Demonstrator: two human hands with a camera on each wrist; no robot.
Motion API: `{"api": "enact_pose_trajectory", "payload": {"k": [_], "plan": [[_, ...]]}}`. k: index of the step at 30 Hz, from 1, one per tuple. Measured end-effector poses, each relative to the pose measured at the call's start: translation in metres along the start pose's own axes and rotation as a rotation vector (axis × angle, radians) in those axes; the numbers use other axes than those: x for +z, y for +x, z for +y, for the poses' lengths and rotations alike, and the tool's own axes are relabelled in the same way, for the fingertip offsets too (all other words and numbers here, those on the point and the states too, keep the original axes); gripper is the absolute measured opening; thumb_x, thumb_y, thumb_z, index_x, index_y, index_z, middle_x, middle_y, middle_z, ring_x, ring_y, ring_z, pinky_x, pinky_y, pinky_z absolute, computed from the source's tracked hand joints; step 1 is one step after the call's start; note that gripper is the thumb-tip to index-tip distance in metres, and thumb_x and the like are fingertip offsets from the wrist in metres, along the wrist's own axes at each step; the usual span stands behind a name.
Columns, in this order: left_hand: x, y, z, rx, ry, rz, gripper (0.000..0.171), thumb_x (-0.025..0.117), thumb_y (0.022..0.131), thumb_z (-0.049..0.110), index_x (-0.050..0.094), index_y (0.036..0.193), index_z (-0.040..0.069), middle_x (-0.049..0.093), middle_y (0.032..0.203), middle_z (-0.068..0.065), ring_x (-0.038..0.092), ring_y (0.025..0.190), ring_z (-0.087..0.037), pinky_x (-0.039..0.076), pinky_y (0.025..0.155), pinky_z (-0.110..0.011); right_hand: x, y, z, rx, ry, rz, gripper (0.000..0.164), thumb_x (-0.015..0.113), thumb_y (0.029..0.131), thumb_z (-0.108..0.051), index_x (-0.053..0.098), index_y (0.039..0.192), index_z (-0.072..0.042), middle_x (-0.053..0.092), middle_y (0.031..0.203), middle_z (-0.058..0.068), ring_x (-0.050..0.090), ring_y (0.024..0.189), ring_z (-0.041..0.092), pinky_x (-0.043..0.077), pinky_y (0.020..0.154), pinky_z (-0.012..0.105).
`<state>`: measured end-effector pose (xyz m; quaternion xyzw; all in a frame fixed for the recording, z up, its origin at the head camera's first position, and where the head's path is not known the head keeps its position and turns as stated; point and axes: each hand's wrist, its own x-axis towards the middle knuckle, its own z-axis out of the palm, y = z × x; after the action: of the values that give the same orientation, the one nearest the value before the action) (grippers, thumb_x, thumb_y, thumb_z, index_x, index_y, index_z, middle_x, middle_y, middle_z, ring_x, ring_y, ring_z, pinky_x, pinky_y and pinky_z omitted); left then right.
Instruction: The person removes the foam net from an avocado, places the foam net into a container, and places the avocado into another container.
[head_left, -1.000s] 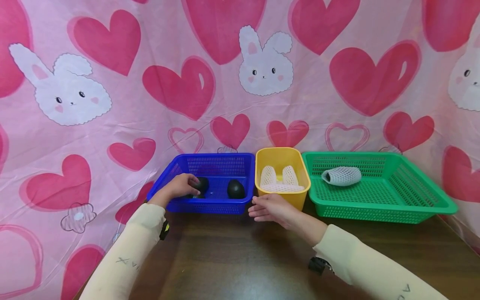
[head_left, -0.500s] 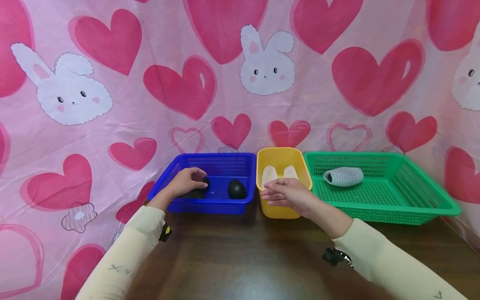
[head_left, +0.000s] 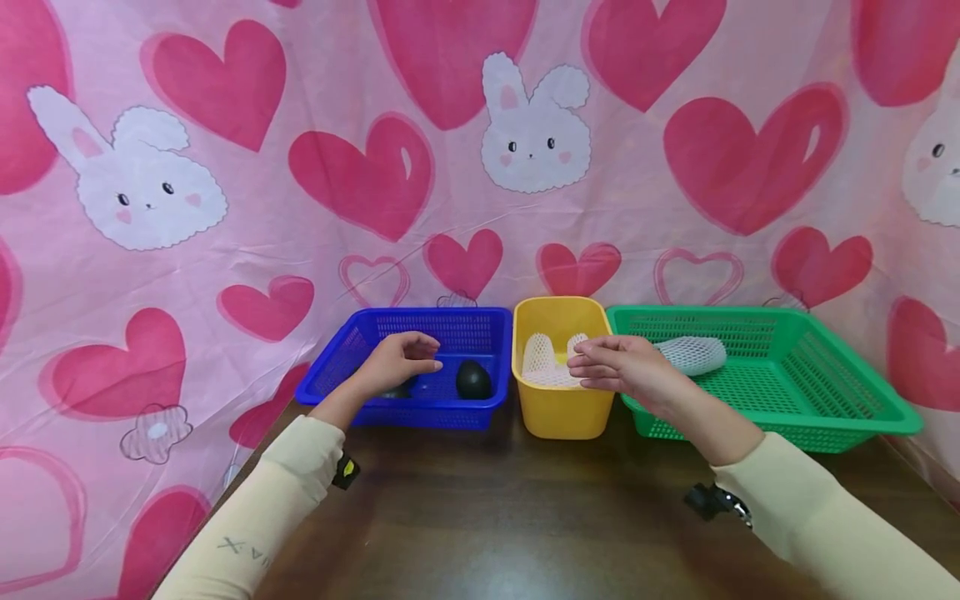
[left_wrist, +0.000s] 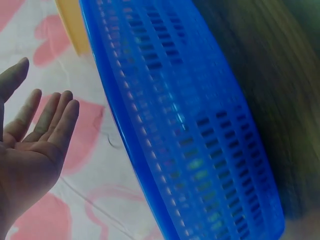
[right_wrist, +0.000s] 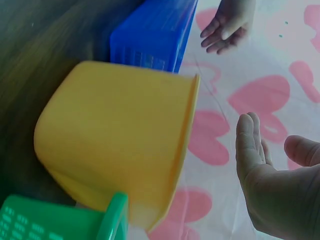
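Observation:
My left hand (head_left: 397,362) hovers over the blue basket (head_left: 420,410), fingers loosely spread and holding nothing; the left wrist view shows its open palm (left_wrist: 30,155) beside the basket wall. Under it lies a dark fruit (head_left: 399,390), mostly hidden. To its right sits another dark, egg-shaped fruit, likely an avocado (head_left: 473,380). My right hand (head_left: 633,371) is raised between the yellow bin (head_left: 566,412) and the green basket (head_left: 750,425), fingers extended, with nothing in it. White foam net sleeves (head_left: 538,358) stand in the bin. Partly behind the right hand, a foam-netted item (head_left: 693,355) lies in the green basket.
All three containers stand side by side along the back of a brown wooden table (head_left: 480,517). Close behind them hangs a pink cloth (head_left: 450,200) printed with hearts and rabbits.
My left hand has risen off the dark fruit at the basket's left and shifted right. The right hand has moved right and up, from before the yellow bin toward the green basket.

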<state>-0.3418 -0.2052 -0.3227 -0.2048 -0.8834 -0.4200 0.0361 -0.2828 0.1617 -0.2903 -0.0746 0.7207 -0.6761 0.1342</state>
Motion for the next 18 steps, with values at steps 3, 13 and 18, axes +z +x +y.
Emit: {"api": "enact_pose_trajectory", "payload": {"k": [3,13,18], "plan": [[0.008,0.001,0.007,0.022,-0.039,-0.006,0.036,0.075,0.086,0.017,0.064,0.115,-0.001,0.067,0.112,-0.016,0.064,0.104,-0.028,0.050,0.089,-0.042,-0.010,-0.004,-0.001,-0.021,-0.016,-0.002,0.053,0.057,0.099,-0.024,0.042,0.135,0.012,0.069,0.109,0.013,0.067,0.102,0.022,0.049,0.090,0.038],[0.039,-0.003,0.038,0.033,-0.201,-0.026,0.031,0.076,0.086,0.018,0.067,0.112,0.005,0.069,0.107,-0.011,0.066,0.098,-0.022,0.052,0.086,-0.038,-0.034,-0.010,-0.005,-0.025,-0.001,0.014,0.054,0.058,0.099,-0.024,0.040,0.135,0.011,0.070,0.107,0.008,0.068,0.098,0.018,0.046,0.092,0.041],[0.054,-0.005,0.054,0.033,-0.262,-0.075,0.031,0.075,0.087,0.020,0.067,0.114,0.006,0.069,0.108,-0.009,0.066,0.097,-0.021,0.053,0.084,-0.035,-0.044,-0.012,-0.008,-0.058,-0.014,0.022,0.057,0.059,0.098,-0.026,0.038,0.136,0.012,0.070,0.106,0.005,0.068,0.096,0.013,0.051,0.086,0.034]]}}
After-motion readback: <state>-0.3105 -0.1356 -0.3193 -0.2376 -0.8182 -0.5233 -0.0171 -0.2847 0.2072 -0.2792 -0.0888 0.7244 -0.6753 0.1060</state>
